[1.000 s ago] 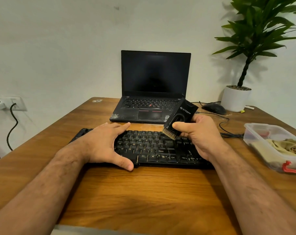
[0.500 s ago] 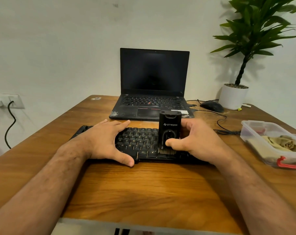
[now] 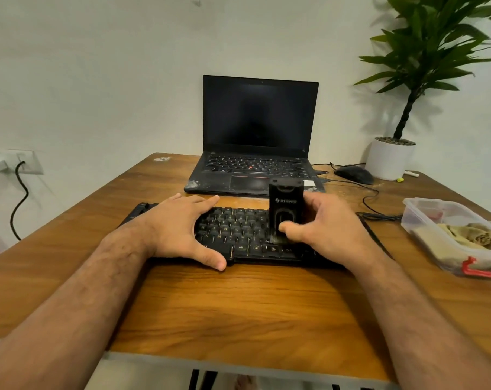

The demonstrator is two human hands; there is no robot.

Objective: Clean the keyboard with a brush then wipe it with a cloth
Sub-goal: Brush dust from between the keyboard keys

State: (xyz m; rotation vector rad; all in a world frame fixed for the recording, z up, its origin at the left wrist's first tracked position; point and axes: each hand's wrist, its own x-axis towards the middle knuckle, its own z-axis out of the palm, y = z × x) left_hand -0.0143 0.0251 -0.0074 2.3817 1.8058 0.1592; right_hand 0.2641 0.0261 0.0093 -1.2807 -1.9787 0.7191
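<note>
A black keyboard (image 3: 240, 233) lies across the middle of the wooden table (image 3: 238, 311). My left hand (image 3: 179, 225) spans its left half, fingers straight over the far edge and thumb on the near edge. My right hand (image 3: 327, 230) grips a black block-shaped brush (image 3: 286, 205) that stands upright, bristle end down on the keys right of centre. The bristles are blurred and partly hidden by my thumb. A beige cloth (image 3: 473, 233) lies crumpled in a clear plastic box (image 3: 416, 223) at the right.
An open black laptop (image 3: 257, 136) stands behind the keyboard. A black mouse (image 3: 354, 174) with its cable and a white potted plant (image 3: 390, 159) occupy the far right. A wall socket with a black cord (image 3: 19, 192) is off the table's left.
The brush has gone from tilted over the far keys to upright, swept toward me and then back a little. My left hand has kept its hold on the keyboard.
</note>
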